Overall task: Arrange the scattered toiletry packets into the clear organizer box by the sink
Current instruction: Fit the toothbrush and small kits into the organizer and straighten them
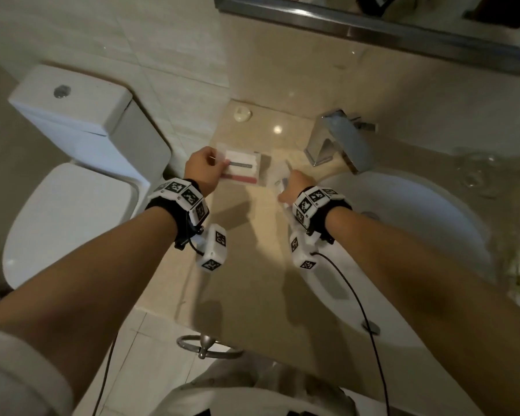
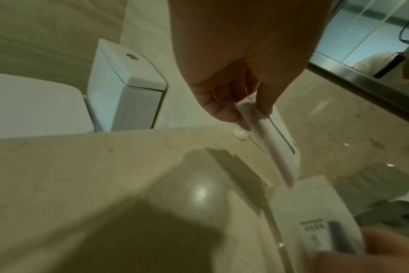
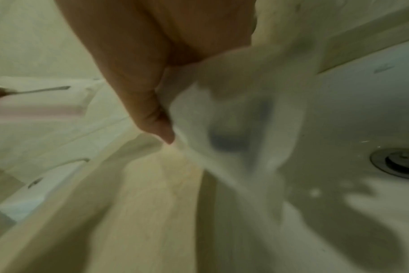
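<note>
While the left hand [image 1: 203,169] pinches the near-left end of a flat white packet with a pink stripe [image 1: 242,169], thumb on top and fingers curled under, that packet sits at or just over the clear organizer box [image 1: 263,172] on the counter [image 1: 246,250], left of the faucet [image 1: 339,139]. Can't tell if it's already resting inside; the box walls are barely visible. The left wrist view shows the packet [image 2: 272,147] edge-on and staying straight, so prob. stiffish, card-like.

The right hand [image 1: 291,187] has its grip closed on a second white packet [image 1: 282,184], held between the box and the sink basin [image 1: 403,235]. The right wrist view is blurred, but this second packet [image 3: 234,120] hangs from the thumb and drapes, so it looks like soft thin film w/ something small inside.

Both look very light, so no force is needed. The film is likely slick; better to hold it near a sealed edge, not the loose middle. The stiff one is best taken by a short end and slid in flat. The soft one may crumple or spring out, so feeding it in lengthwise beside the first should help. The sink is just beside it, so a slip could land it in the basin.
</note>
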